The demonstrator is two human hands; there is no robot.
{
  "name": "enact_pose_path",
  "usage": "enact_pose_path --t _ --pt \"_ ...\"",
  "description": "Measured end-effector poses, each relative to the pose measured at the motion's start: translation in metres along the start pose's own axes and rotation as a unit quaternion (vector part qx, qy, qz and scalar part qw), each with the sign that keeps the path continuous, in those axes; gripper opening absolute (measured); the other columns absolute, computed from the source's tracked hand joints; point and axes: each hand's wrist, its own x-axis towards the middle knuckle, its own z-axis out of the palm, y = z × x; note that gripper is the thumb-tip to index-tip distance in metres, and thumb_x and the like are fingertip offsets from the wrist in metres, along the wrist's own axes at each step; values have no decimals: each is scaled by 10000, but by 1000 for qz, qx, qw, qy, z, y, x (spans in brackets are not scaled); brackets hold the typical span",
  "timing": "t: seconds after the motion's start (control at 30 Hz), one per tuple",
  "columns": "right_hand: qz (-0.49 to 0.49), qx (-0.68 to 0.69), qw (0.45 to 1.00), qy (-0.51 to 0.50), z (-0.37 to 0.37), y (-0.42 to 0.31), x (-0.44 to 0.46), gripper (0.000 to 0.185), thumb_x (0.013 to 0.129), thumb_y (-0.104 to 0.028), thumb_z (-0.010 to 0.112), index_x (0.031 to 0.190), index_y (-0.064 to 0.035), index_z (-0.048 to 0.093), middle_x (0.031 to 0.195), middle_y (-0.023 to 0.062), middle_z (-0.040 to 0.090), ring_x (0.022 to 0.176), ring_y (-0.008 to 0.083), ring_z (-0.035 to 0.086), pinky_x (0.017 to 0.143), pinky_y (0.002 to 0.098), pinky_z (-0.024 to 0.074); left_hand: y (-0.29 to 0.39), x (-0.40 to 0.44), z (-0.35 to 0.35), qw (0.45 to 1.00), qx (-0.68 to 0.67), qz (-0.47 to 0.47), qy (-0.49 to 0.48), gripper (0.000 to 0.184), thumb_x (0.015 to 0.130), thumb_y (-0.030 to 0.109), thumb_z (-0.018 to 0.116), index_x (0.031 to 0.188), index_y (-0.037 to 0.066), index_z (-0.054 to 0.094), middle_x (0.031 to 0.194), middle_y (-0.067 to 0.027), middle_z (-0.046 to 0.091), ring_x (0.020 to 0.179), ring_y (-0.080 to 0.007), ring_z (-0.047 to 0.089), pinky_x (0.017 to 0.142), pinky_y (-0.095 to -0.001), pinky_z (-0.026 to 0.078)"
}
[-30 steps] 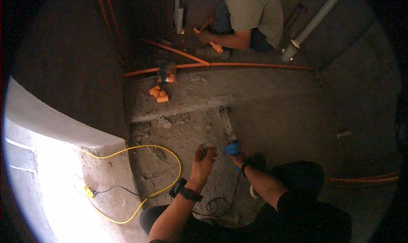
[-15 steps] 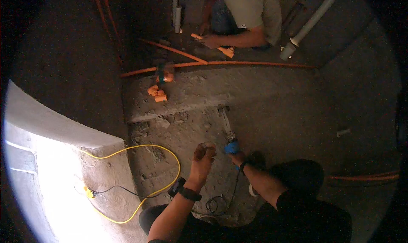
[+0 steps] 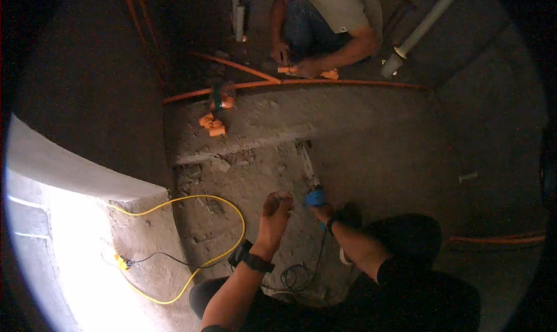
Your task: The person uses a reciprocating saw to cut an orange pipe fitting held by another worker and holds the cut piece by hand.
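Observation:
My right hand [image 3: 322, 213] is wrapped round the blue handle of a pipe welding iron [image 3: 314, 194]. Its long metal front points away from me, with a dark end [image 3: 301, 144] close to the dusty floor. My left hand [image 3: 275, 216] is raised to the left of the iron, with fingers curled together. Something pale may be at the fingertips, too dim to make out. From the iron, a dark cable [image 3: 321, 256] runs down to a loose coil [image 3: 295, 277] between my legs.
A person [image 3: 342, 18] crouches opposite, hands on an orange pipe piece [image 3: 287, 69]. Long orange pipes [image 3: 348, 82] lie across the floor. Orange fittings [image 3: 213, 125] sit near a bag [image 3: 223, 98]. A yellow cable [image 3: 242, 222] loops at left; a grey pipe [image 3: 429, 25] slants at right.
The other person's hands have shifted with the orange piece, lower and to the right. My left hand and the iron have hardly moved; the whole view has shifted slightly.

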Motion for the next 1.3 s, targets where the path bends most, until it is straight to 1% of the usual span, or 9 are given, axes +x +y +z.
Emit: enact_pose_path --t 0.07,0.17,0.27,0.3,0.37,0.67,0.9,1.1,1.3 --pt "-90 -60 991 -81 -39 -51 -57 440 920 -362 431 1271 -100 467 1206 116 559 1016 244 578 793 395 517 4 -2 2 1000 6 -16 13 161 887 196 555 1017 101 548 935 8 563 828 -103 524 709 -248 414" --pt "-94 -30 991 -85 -39 -55 -60 377 895 -355 471 1168 -97 493 1109 107 567 934 233 578 749 379 506 3 -2 -1 999 19 -28 0 297 904 295 566 1125 99 538 1033 -18 577 949 -152 546 843 -306 433" --pt "-72 23 995 -62 -29 -42 -44 321 870 -348 511 1066 -94 518 1011 98 575 852 222 579 704 364 494 -1 -1 -5 1000 20 -8 -21 310 905 295 564 1141 96 535 1033 -17 577 954 -151 543 850 -307 429" --pt "-67 44 995 -61 -27 -39 -41 305 861 -345 524 1032 -92 527 979 95 578 825 218 579 689 358 490 -1 1 -4 1000 21 -3 -21 310 905 295 564 1141 96 535 1033 -17 577 954 -151 543 850 -307 429" --pt "-55 87 992 -66 -28 -39 -41 277 845 -341 551 963 -90 544 913 89 583 770 210 579 659 348 482 -1 3 2 999 -17 -27 22 188 897 233 566 1017 88 559 917 3 577 795 -108 529 696 -260 424" --pt "12 294 945 -144 -40 -42 -53 268 769 -319 672 656 -81 620 620 63 607 523 177 581 524 301 446 6 -3 9 1000 -2 -16 24 165 891 221 570 1000 97 571 920 9 583 830 -111 546 723 -266 433" --pt "-6 288 919 -269 -30 -24 -32 223 806 -267 632 707 -74 580 591 46 560 512 161 544 498 315 415 -2 -3 9 999 6 -25 20 175 892 212 557 1033 109 544 960 -2 581 863 -122 549 736 -277 435" --pt "-9 293 929 -226 -36 -23 -39 225 806 -267 630 706 -74 573 585 44 552 509 159 539 497 316 414 -5 0 8 999 21 -26 29 162 898 193 520 1026 95 535 970 -13 584 872 -127 555 738 -276 432" --pt "-14 290 929 -230 -39 -27 -38 226 806 -267 629 705 -75 566 580 41 544 506 157 534 496 317 412 -16 11 3 999 50 2 -20 254 926 275 534 1129 122 553 1062 -14 597 970 -145 558 829 -309 447"
